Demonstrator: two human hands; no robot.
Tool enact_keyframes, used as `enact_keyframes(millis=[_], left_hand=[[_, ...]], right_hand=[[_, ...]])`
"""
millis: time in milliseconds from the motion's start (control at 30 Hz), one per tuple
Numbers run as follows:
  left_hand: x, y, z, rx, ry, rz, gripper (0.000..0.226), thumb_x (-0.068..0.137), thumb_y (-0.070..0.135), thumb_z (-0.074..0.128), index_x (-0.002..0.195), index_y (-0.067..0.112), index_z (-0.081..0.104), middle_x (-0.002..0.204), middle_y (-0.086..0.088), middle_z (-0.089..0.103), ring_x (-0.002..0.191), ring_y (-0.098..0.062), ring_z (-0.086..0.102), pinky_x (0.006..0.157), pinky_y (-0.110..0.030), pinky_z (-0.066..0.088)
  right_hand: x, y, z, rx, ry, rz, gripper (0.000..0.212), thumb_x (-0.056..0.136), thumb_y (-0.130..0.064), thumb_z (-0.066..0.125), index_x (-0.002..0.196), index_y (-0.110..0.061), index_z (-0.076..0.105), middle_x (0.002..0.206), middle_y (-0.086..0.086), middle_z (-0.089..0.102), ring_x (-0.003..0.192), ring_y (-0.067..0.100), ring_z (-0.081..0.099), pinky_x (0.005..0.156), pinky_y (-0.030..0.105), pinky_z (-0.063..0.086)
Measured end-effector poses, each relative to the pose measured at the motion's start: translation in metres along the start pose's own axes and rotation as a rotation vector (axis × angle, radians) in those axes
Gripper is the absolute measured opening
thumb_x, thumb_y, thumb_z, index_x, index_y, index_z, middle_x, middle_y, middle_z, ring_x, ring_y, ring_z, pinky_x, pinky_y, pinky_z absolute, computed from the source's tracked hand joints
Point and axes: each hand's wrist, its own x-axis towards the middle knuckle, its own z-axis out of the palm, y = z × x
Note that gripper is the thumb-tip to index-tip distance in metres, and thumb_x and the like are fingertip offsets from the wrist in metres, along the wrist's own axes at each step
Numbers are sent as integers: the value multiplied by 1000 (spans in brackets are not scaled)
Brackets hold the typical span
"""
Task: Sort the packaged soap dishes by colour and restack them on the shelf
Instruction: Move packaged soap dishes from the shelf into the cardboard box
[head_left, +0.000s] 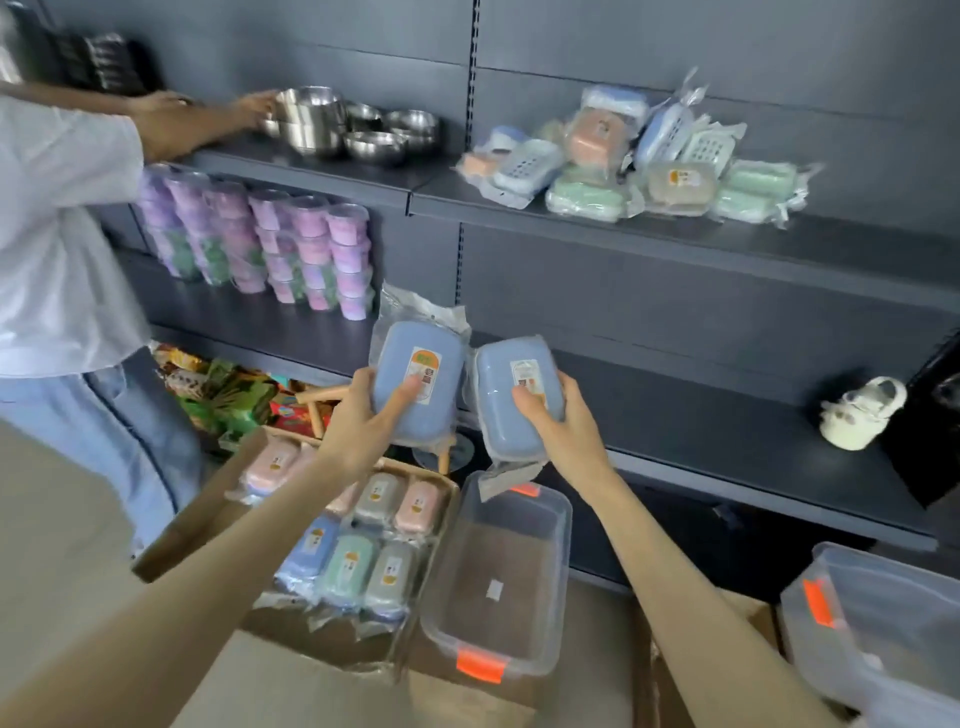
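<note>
The left hand holds a blue plastic soap dish in a clear bag. Its fingers curl round the bottom end, and the thumb lies on the sticker. The right hand holds a second blue soap dish in a clear bag. Its thumb lies on top and the other fingers wrap round the side. The two dishes are side by side, up in the air, in front of the dark grey metal middle shelf.

The whole wall is dark grey shelving. On the upper shelf lies a messy pile of bagged soap dishes in blue, green, peach and tan. To the left of the pile stand shiny steel bowls. Another person in a white shirt and blue jeans touches the bowls. Under the bowls are stacks of small purple tubs. A little white shoe sits on the middle shelf, well apart from the hands.

Down low is an open brown cardboard box. In it lie more bagged soap dishes in pink, grey, green and blue. Just beside the box is a clear plastic tub with orange clips. Another clear tub is in the right corner. Bright snack packets lie behind the box.
</note>
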Motion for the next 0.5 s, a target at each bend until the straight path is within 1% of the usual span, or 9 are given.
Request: enact_keyframes(millis=[67, 100, 167, 233, 267, 333, 367, 433, 500], left_hand=[[6, -21, -42, 62, -4, -5, 24, 87, 47, 60, 97, 28, 50, 93, 12, 62, 67, 13, 61, 53, -6, 45], [10, -33, -61, 87, 0, -10, 24, 86, 50, 60, 95, 29, 50, 93, 13, 62, 67, 13, 61, 53, -7, 45], [15, -55, -97, 115, -11, -39, 37, 81, 59, 57, 100, 29, 50, 94, 15, 63, 70, 12, 62, 55, -9, 47], [18, -77, -127, 130, -27, -93, 56, 74, 66, 54, 110, 24, 53, 97, 13, 66, 76, 6, 65, 60, -13, 51], [20, -87, -140, 139, -31, -117, 60, 72, 68, 54, 112, 23, 54, 96, 12, 68, 79, 3, 66, 62, -15, 52], [26, -110, -162, 183, -26, -143, 55, 72, 68, 53, 108, 26, 55, 89, 17, 67, 78, 2, 65, 66, -19, 53], [31, -122, -172, 205, -23, -161, 52, 73, 67, 53, 107, 27, 54, 87, 18, 66, 78, 1, 65, 68, -24, 55], [42, -144, -187, 224, -35, -199, 50, 74, 66, 53, 109, 29, 52, 88, 17, 67, 79, -2, 66, 75, -35, 57], [55, -167, -200, 249, -50, -212, 46, 77, 63, 55, 108, 29, 53, 92, 11, 69, 81, -5, 67, 76, -38, 57]], right_hand=[[2, 7, 48, 2, 0, 5, 41, 89, -42, 65, 122, -36, 41, 106, -21, 59, 83, -15, 62, 61, 7, 48], [3, 11, 71, -10, 7, 4, 40, 89, -44, 64, 121, -37, 40, 107, -20, 60, 86, -13, 62, 63, 9, 50], [5, 20, 112, -68, 24, 8, 40, 88, -48, 62, 122, -38, 42, 113, -13, 61, 98, 0, 63, 76, 22, 55], [8, 32, 148, -168, 42, 9, 40, 89, -50, 60, 124, -35, 47, 116, -8, 62, 108, 15, 60, 91, 41, 52], [9, 37, 163, -195, 49, 4, 38, 89, -50, 60, 122, -34, 49, 116, -7, 63, 109, 18, 59, 93, 45, 51], [16, 50, 192, -243, 52, -3, 34, 89, -50, 60, 118, -36, 50, 115, -7, 64, 107, 18, 60, 90, 43, 51], [21, 57, 205, -278, 46, 2, 35, 89, -53, 59, 119, -36, 49, 115, -8, 62, 108, 18, 59, 89, 40, 50], [32, 72, 229, -308, 12, 32, 41, 88, -56, 57, 123, -35, 48, 119, -7, 61, 111, 18, 58, 90, 40, 49], [46, 90, 252, -322, -18, 64, 41, 88, -59, 56, 118, -34, 47, 111, -8, 63, 105, 18, 62, 89, 42, 51]])
